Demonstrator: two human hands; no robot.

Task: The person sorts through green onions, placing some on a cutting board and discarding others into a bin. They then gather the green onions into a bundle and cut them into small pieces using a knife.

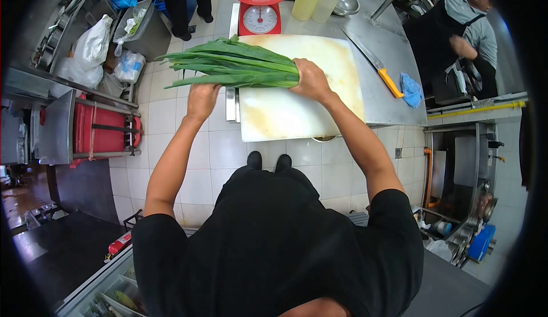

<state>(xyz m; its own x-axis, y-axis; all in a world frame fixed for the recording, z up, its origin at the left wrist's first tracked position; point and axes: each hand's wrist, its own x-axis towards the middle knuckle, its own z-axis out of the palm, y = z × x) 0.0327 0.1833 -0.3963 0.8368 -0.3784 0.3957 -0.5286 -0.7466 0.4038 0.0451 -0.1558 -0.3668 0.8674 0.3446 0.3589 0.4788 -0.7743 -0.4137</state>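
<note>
A bunch of long green leek leaves lies sideways across the left part of a white cutting board, its tips sticking out past the board's left edge. My right hand is closed round the cut end of the bunch, over the board. Near the leafy tips, my left hand is closed on the lower edge of the leaves, beyond the board; its fingers are partly hidden under them. A knife with a yellow handle lies on the steel table to the right of the board.
Behind the board stands a red kitchen scale. Two squeeze bottles and metal bowls are at the back. A blue cloth lies by the knife. Another person stands at right; a grey bin is at left.
</note>
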